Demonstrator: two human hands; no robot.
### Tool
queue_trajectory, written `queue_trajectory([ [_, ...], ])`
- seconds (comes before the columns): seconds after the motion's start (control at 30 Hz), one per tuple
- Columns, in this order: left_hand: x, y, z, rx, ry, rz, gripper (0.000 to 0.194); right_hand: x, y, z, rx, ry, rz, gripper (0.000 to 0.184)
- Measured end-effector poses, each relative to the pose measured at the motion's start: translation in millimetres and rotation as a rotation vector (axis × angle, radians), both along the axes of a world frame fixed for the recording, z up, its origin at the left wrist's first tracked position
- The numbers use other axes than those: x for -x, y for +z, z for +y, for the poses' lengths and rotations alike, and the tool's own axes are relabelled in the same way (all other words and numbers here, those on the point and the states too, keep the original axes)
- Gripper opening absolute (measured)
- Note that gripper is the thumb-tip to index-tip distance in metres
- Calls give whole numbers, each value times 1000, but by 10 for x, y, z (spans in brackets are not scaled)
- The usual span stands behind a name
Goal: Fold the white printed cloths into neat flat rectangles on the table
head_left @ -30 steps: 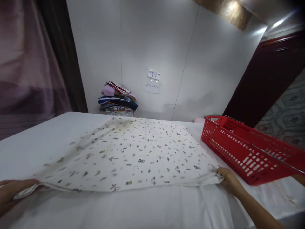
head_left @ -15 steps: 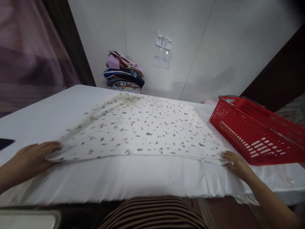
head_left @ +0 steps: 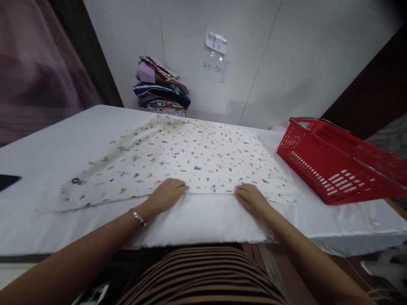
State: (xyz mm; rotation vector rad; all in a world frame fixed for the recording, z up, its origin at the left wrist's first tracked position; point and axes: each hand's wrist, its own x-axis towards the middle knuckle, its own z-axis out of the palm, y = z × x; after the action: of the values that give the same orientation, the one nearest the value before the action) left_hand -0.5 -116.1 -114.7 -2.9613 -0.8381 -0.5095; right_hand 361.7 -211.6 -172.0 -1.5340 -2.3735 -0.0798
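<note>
A white cloth point(head_left: 190, 156) with a small scattered print lies spread on the white-covered table. Its left side is rumpled, and its near edge runs almost straight between my hands. My left hand point(head_left: 169, 194), with a bracelet on the wrist, is closed on that near edge a little left of the middle, fingers together. Right of the middle, my right hand point(head_left: 252, 200) has its fingers curled on the same edge. Both thumbs are largely hidden. The cloth's near corners lie on the table, away from either hand.
A red perforated basket point(head_left: 337, 163) with metal handles stands to the right. Folded fabrics point(head_left: 162, 87) are stacked at the back against the wall. A dark flat object point(head_left: 9, 182) lies at the left. The white table cover point(head_left: 210, 222) reaches the front edge.
Both hands have let go of the cloth's near corners and moved inward along its near edge. The cloth still lies spread; the view has shifted slightly.
</note>
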Motion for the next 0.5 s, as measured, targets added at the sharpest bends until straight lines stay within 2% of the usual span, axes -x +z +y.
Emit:
queue_trajectory([
  [0.1, -167, -140, 93, -15, -55, 96, 23, 167, 145, 92, 57, -1, -56, 25],
  [0.27, -269, -303, 164, -66, -55, 144, 23, 257, 280, 158, 142, -16, -184, 28],
  [0.37, -298, -319, 157, -45, -33, 180, 24, 295, 384, 169, 184, -28, -240, 27],
  [0.5, -272, -266, 92, 66, -67, 158, 25, 290, 486, 103, 244, -35, -212, 22],
])
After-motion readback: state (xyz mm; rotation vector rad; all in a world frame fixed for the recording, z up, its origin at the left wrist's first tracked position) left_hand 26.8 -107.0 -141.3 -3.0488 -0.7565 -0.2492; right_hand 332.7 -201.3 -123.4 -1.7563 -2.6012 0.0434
